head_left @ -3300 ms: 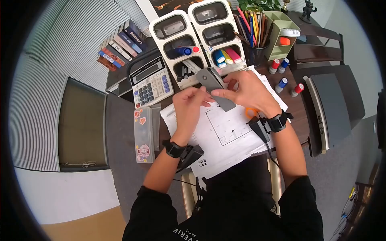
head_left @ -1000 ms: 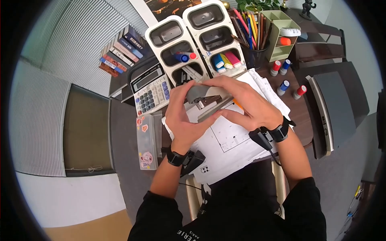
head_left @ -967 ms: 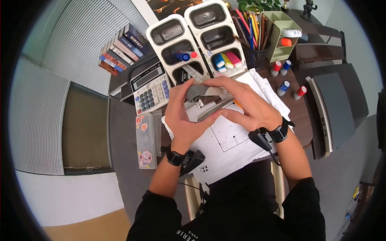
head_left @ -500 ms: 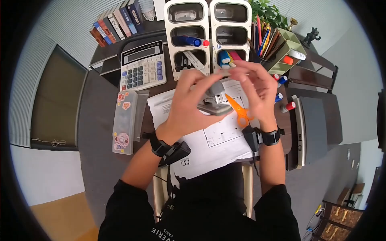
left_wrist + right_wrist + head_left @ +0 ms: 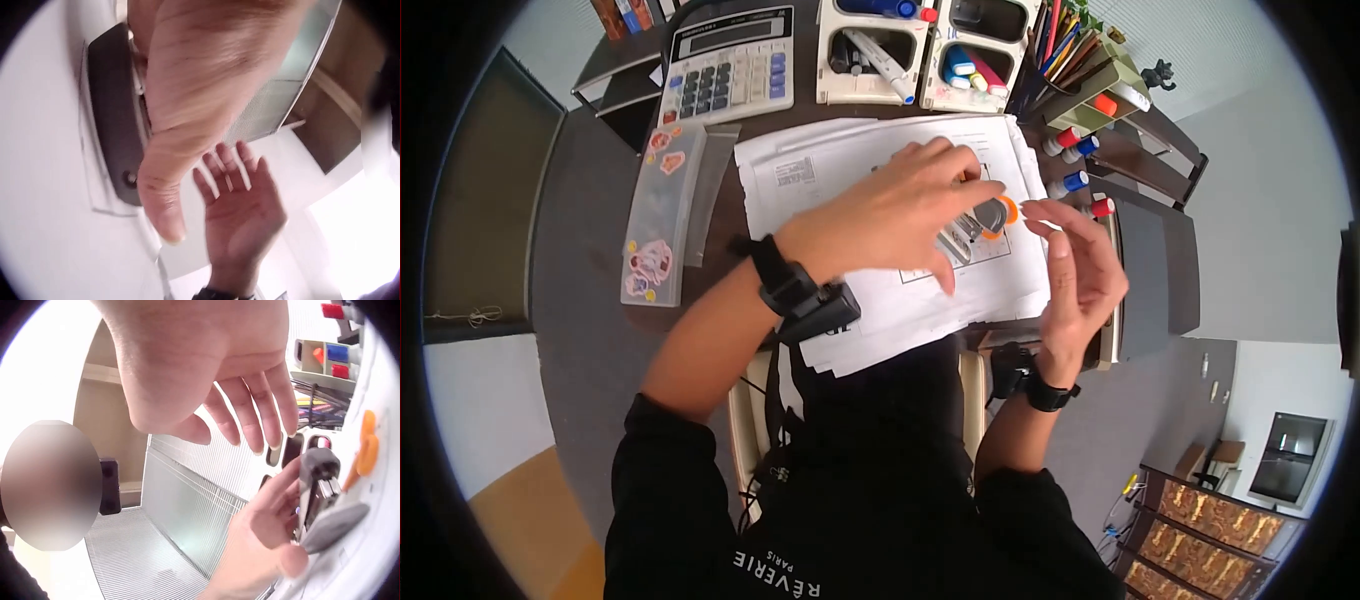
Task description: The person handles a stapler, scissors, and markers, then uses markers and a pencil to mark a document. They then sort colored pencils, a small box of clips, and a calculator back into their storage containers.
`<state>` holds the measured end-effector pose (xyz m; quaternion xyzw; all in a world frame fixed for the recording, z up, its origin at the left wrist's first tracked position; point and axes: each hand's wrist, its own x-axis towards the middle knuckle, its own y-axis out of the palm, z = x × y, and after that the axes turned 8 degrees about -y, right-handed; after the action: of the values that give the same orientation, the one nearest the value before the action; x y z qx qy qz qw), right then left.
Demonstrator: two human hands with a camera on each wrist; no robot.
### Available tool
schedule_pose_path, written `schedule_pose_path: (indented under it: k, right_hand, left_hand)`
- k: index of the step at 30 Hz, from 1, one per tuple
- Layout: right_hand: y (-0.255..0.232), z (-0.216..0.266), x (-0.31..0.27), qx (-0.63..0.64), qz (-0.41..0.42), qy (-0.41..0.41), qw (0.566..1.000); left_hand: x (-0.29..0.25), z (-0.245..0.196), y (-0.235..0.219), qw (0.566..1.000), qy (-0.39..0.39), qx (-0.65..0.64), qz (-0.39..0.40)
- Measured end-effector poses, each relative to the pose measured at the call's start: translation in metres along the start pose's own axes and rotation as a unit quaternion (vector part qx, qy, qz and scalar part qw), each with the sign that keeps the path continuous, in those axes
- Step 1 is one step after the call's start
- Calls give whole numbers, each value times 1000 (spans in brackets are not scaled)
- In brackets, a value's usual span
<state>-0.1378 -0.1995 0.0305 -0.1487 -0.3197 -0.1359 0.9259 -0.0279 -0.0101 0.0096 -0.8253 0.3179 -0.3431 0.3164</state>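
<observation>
A grey stapler [image 5: 992,214] lies over the printed papers [image 5: 840,300], partly hidden by my left hand [image 5: 890,205]. The left fingers reach over its far side, while the thumb stands spread from its near side. In the left wrist view, the stapler [image 5: 115,112] shows its dark flank beside the palm. The right wrist view shows its metal front and grey base [image 5: 337,528]. My right hand [image 5: 1080,285] is raised to the right of the stapler, palm inward, fingers loosely bent, holding nothing. Orange scissors [image 5: 369,456] lie beside the stapler, mostly hidden in the head view.
A calculator [image 5: 730,68] and a stickered pencil case [image 5: 662,215] are at the left. Organisers with pens and highlighters [image 5: 974,70] stand behind the papers. Red- and blue-capped bottles [image 5: 1068,184] line the right side. A pencil cup [image 5: 1030,85] stands at the back right.
The stapler, earlier held up between both hands, has come down to the papers with the left hand. The right hand has drawn away to the right. The head view has tilted downward.
</observation>
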Motion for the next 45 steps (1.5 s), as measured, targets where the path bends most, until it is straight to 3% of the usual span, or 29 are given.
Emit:
schedule_pose_path:
  k: [2, 6, 7, 8, 9, 10, 11, 12, 14, 16, 18, 20, 22, 24, 26, 31, 33, 36, 39, 40, 41, 45]
  right_hand:
    - [9, -8, -9, 16, -21, 8, 1000]
    - [13, -6, -7, 40, -62, -10, 997]
    - [7, -2, -3, 39, -49, -23, 998]
    - [9, 0, 2, 52, -89, -24, 994]
    - [6, 0, 12, 164, -65, -50, 983]
    - [7, 7, 22, 273, -39, -74, 958]
    - [5, 23, 27, 335, -76, 47, 938]
    - [6, 26, 34, 333, -75, 52, 938]
    - [7, 20, 54, 537, 38, 102, 836]
    - [16, 19, 66, 502, 100, 103, 853]
    - [22, 14, 76, 428, 138, 87, 889]
    - [31, 9, 78, 412, 144, 126, 891]
    - [46, -13, 72, 341, 165, 137, 915]
    - [61, -45, 61, 317, 209, 197, 904]
    - [50, -44, 61, 411, 127, 220, 876]
    - [49, -25, 63, 380, 105, 188, 900]
    - [42, -1, 77, 354, 93, 128, 922]
    - [29, 35, 94, 454, 94, 62, 884]
    - [24, 28, 93, 477, 102, 61, 871]
    - [43, 17, 78, 266, -1, 50, 963]
    - [61, -17, 59, 297, -10, 135, 945]
    - [51, -25, 53, 353, 69, 191, 914]
  left_hand:
    - [-2, 10, -9, 1000, 19, 3, -6]
    - [-8, 22, -22, 1000, -16, 8, -4]
    - [-9, 22, -21, 999, -36, -5, 30]
    - [-10, 22, -22, 996, -56, -16, 64]
    - [-9, 22, -21, 997, -47, -22, 53]
    - [-8, 22, -22, 997, -48, -23, 53]
    - [-7, 23, -23, 998, -37, -32, 42]
    - [-6, 24, -21, 998, -27, -43, 31]
    - [-4, 32, -10, 998, -33, -50, 4]
    - [-3, 40, -5, 998, 2, -55, -26]
    - [-4, 41, -12, 992, -68, -98, 39]
    - [-1, 37, -23, 983, -111, -121, 82]
    - [-2, 46, -22, 985, -85, -133, 65]
    - [-2, 50, -23, 986, -55, -146, 50]
    - [-5, 51, -23, 988, -53, -142, 35]
    - [-2, 45, -25, 985, -89, -136, 62]
    - [-3, 44, -28, 982, -98, -142, 69]
    - [-1, 44, -27, 981, -111, -141, 69]
    - [-3, 47, -26, 978, -118, -157, 70]
    - [-4, 47, -26, 980, -104, -159, 64]
    - [-5, 47, -27, 981, -90, -159, 58]
    - [-5, 43, -28, 980, -98, -156, 69]
